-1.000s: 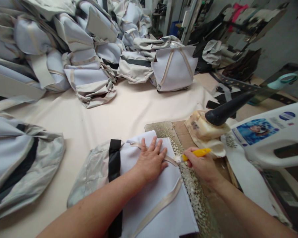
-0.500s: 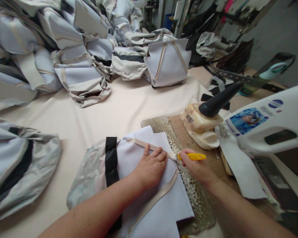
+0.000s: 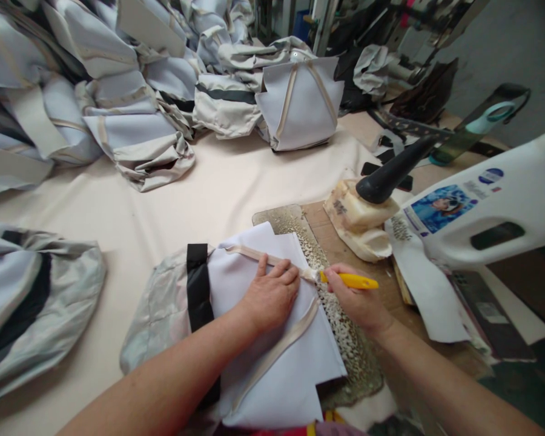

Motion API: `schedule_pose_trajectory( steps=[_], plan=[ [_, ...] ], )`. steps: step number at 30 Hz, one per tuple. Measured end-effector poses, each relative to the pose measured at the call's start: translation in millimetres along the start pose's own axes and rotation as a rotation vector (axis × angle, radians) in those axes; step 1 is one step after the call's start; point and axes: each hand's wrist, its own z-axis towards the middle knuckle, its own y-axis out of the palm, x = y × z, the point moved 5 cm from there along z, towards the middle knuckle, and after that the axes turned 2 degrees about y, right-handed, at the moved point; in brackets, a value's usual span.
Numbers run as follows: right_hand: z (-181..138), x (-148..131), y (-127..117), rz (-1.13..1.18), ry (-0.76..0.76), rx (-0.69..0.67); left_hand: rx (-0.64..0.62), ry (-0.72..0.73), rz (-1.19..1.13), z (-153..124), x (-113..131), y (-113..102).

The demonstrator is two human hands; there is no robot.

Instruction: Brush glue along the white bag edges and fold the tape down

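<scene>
A white bag panel (image 3: pixel 295 363) with two beige tape strips lies in front of me; a black band and a grey fabric part (image 3: pixel 157 315) join it on the left. My left hand (image 3: pixel 272 295) rests flat on the panel, fingers apart, beside the upper tape strip (image 3: pixel 245 251). My right hand (image 3: pixel 356 303) grips a brush (image 3: pixel 358 281) by its yellow handle. The bristles touch the right end of that strip, near the panel's edge. Under this edge is a board (image 3: pixel 333 312) crusted with dried pale lumps. The lower tape strip (image 3: pixel 277 357) runs slantwise below my left hand.
Beyond the board stands a cut-down, stained plastic container (image 3: pixel 356 212) with a black cone-shaped piece (image 3: pixel 393 172) on it. A large white jug (image 3: pixel 495 206) lies tilted at right. Similar bag pieces (image 3: pixel 136 142) are heaped at the back left; another (image 3: pixel 40 309) lies at left.
The brush tip has shifted slightly back along the upper strip, onto its end. My left hand stays pressed on the panel. The whole view has shifted a little.
</scene>
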Motion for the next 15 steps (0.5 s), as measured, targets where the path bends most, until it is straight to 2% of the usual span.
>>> schedule_pose_trajectory(
  steps=[7,10,13,15],
  plan=[
    [-46.9,2.1,-0.8,0.024,0.201,-0.167,0.038,0.010,0.027,-0.7,1.5,3.0],
    [-47.7,1.5,-7.2,0.035,0.257,-0.120,0.044,0.009,0.044,-0.5,2.0,3.9],
    [-39.9,-0.2,-9.4,0.057,0.226,-0.032,0.052,0.007,0.033,-0.3,2.5,4.0],
    [-40.9,-0.9,-6.2,0.059,0.202,-0.061,0.058,0.006,0.021,-0.5,2.8,3.8]
  ],
)
